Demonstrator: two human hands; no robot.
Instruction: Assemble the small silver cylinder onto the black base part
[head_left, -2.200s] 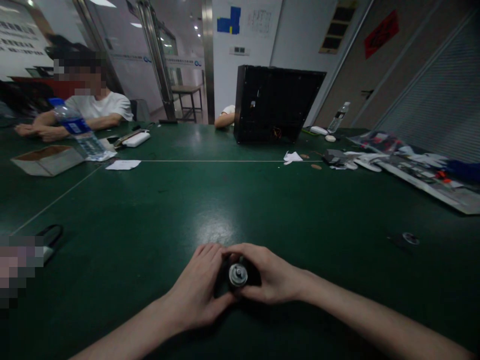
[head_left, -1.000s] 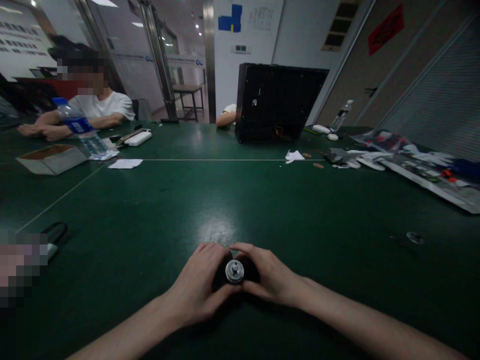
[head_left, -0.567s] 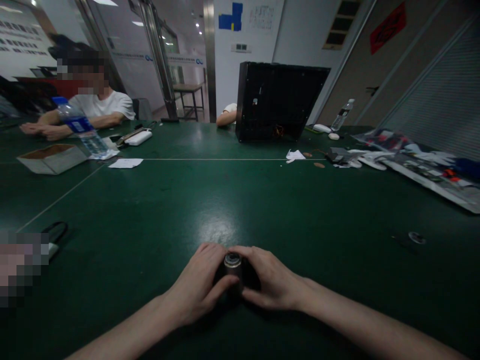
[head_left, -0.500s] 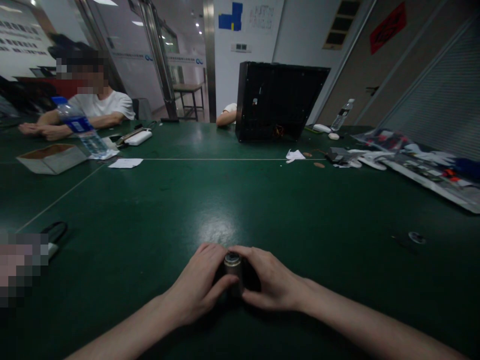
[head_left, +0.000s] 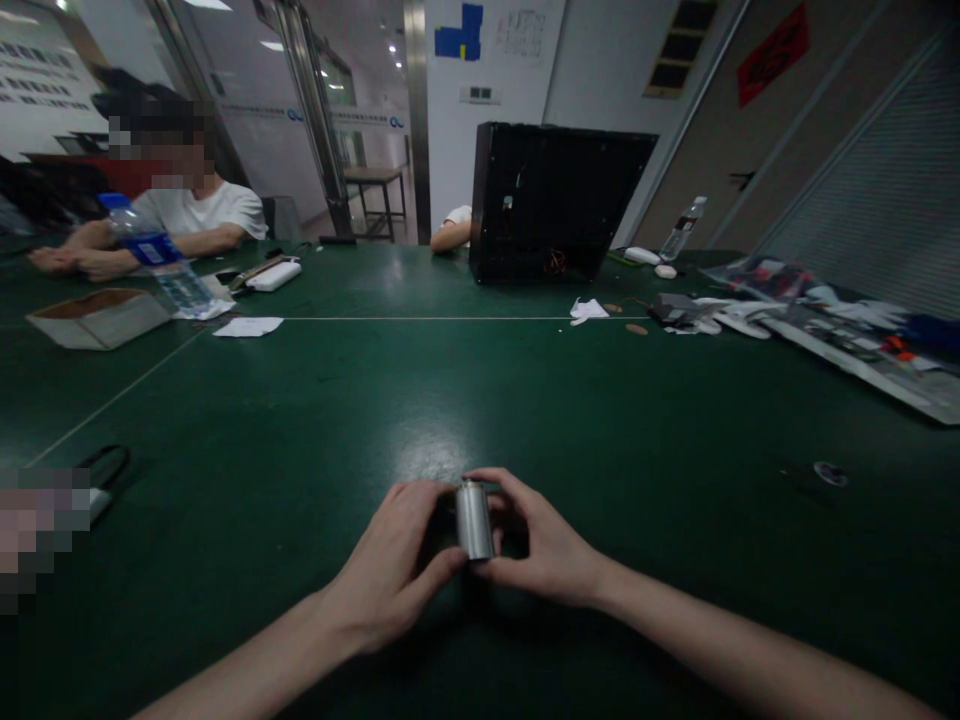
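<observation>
A small silver metal cylinder (head_left: 475, 522) with a narrower brassy rim at its top is held between my two hands, tilted slightly, just above the green table (head_left: 315, 420). My right hand (head_left: 536, 535) grips it with the fingertips on its top end and the thumb at its bottom. From the other side, my left hand (head_left: 405, 550) curls round it, the thumb against its lower left edge and the fingers by its upper left. The inner fingertips of the left hand are partly hidden behind the cylinder.
A black open-backed case (head_left: 562, 205) stands at the far side. On the left are an open box (head_left: 101, 322), a water bottle (head_left: 165, 260) and a seated person (head_left: 202, 210). A loaded tray (head_left: 870, 360) lies right, with a small clear round piece (head_left: 831, 473) nearer.
The cylinder has been raised and turned, so its bright side now faces me instead of its top end. My right hand has shifted up with it; the left hand has moved only slightly.
</observation>
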